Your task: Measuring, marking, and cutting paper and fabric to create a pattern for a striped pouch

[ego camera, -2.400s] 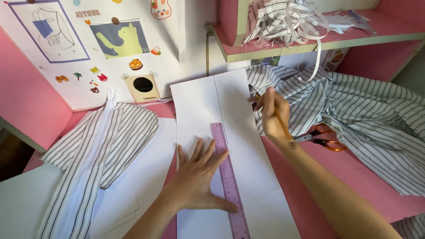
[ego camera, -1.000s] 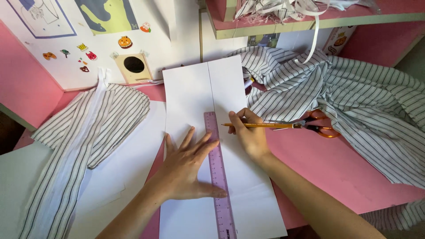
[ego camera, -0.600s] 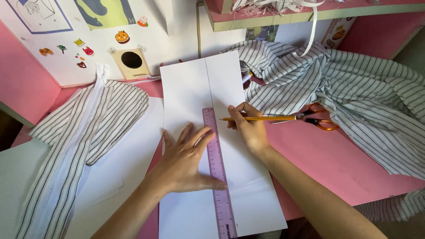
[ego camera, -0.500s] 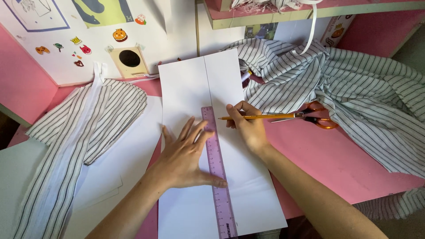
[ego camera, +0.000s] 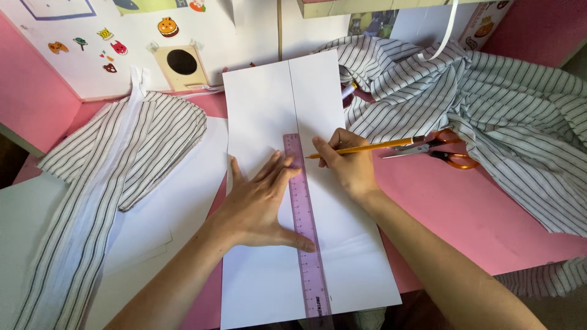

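Right grip (ego camera: 348, 168) pinched on pencil (ego camera: 367, 147), tip just beside ruler (ego camera: 304, 223); left grip (ego camera: 260, 205) splayed flat, pressing ruler onto paper (ego camera: 263, 110) mid-desk (ego camera: 477, 214), near front edge.

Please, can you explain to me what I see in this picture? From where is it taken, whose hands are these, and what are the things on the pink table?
The camera sits on a person's head and looks down, so both hands are that person's own. The left hand lies flat, pressing a translucent purple plastic ruler onto a long white sheet of paper. The right hand holds a yellow pencil with its tip beside the ruler's upper end. On the pink table also lie orange-handled scissors, a loose heap of white cloth with dark stripes on the right, and a flat striped cloth piece on the left.
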